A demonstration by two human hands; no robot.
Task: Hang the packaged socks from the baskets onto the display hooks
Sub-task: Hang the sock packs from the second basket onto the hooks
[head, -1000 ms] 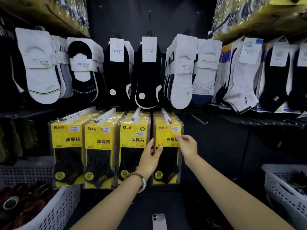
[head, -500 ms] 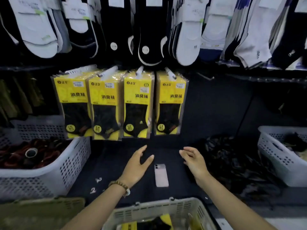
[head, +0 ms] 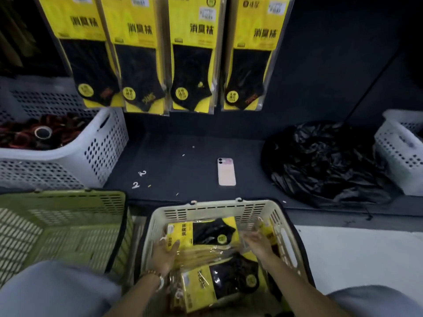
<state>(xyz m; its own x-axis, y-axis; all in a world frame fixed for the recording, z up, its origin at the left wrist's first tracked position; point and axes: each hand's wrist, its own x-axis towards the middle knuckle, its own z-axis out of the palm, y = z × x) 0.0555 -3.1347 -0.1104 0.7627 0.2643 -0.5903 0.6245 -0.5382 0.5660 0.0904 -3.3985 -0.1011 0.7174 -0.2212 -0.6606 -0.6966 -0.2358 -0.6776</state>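
With the left hand [head: 163, 252], fingers straight and relaxed, touches the left edge of the sock packs [head: 206, 233] stacked in the cream basket [head: 219, 208] at the near middle; grips nothing. Reaches with the right hand [head: 257, 244] over the right side of the same stack, fingers spread; too blurred to tell whether pinching the film or only brushing it.

Likely to handle light and limp: soft socks on a yellow card inside glossy clear film, so slippery against one another and apt to slide off the pile or fan out. Best taken by the stiff card end, thumb above and fingers below, where a hang hole should be, rather than by the loose film margin. Little to break, beyond a creased card.

Reads 消臭袜 in black on the yellow cards of the hung packs [head: 192, 53], four across at the far middle, and again, turned sideways, on the top pack in the basket. Leaves the round yellow stickers and small white labels unreadable. Shows two chalky "2" marks [head: 136, 184] on the dark shelf [head: 183, 156], left of a pale phone [head: 226, 171].
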